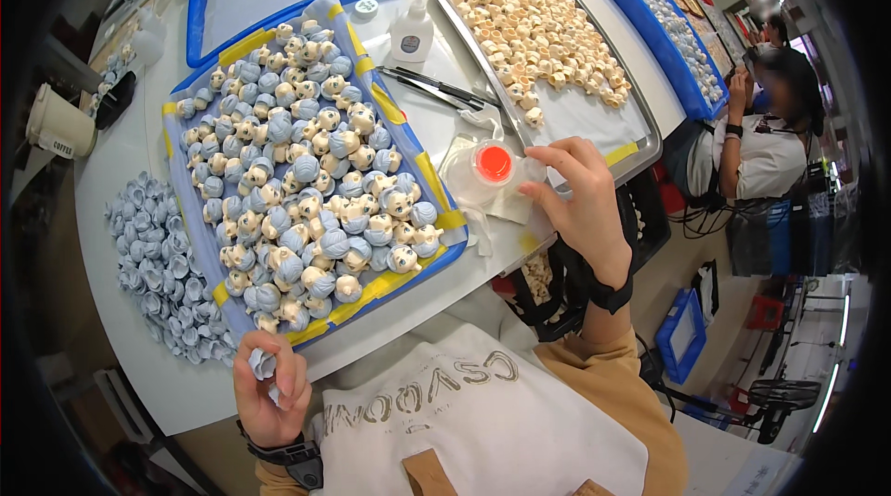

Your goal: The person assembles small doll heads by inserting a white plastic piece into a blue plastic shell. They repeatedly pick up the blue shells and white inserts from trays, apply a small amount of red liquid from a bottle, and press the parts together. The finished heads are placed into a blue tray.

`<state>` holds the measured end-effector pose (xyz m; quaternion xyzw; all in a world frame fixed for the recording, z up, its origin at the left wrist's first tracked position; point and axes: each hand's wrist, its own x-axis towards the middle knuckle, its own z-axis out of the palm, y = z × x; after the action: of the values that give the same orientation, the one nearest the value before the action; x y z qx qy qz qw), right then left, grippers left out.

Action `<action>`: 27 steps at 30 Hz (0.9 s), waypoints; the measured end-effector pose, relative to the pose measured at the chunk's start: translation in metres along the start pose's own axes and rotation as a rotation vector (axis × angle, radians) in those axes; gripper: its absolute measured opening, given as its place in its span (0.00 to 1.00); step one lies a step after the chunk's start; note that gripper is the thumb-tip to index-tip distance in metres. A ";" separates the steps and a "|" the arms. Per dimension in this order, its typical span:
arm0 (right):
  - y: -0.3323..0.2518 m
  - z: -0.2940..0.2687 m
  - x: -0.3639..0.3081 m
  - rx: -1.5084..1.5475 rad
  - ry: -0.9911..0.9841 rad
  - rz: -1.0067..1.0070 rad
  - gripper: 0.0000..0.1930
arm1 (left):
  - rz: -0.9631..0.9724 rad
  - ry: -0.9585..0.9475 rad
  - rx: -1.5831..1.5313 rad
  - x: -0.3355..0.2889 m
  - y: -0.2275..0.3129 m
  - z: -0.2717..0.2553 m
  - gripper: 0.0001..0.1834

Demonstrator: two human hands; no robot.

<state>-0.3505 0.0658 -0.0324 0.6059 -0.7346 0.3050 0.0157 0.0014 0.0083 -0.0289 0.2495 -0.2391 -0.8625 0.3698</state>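
Observation:
My left hand (271,392) is at the near edge of the blue tray, its fingers curled around light-blue hair-shaped shell pieces (263,364). My right hand (587,204) reaches to a squat translucent bottle (469,182) with a red-orange top (494,163). Thumb and forefinger close on a clear part at the bottle's right side; its exact shape is hard to make out. The bottle stands on a folded cloth (509,206). Left of it, a lined blue tray (434,250) edged with yellow tape holds many small doll heads with blue hair (306,167).
Loose blue shell pieces (162,264) are heaped at the left. A metal tray (657,129) of cream-coloured head parts (543,32) lies behind the bottle. Black tweezers (432,83) and a white pump bottle (412,32) stand between the trays. Another person (775,134) sits at the right.

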 end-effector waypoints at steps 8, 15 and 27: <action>0.004 -0.003 0.011 0.065 -0.056 -0.016 0.16 | -0.010 -0.048 0.031 -0.001 0.003 -0.005 0.18; 0.008 -0.001 0.023 0.116 -0.093 -0.066 0.15 | 0.001 -0.047 0.050 -0.001 0.000 -0.006 0.20; 0.014 -0.001 0.028 0.155 -0.162 -0.070 0.16 | 0.025 -0.064 0.060 -0.004 -0.001 -0.010 0.22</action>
<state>-0.3705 0.0428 -0.0265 0.6533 -0.6859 0.3104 -0.0801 0.0090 0.0097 -0.0358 0.2299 -0.2797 -0.8577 0.3651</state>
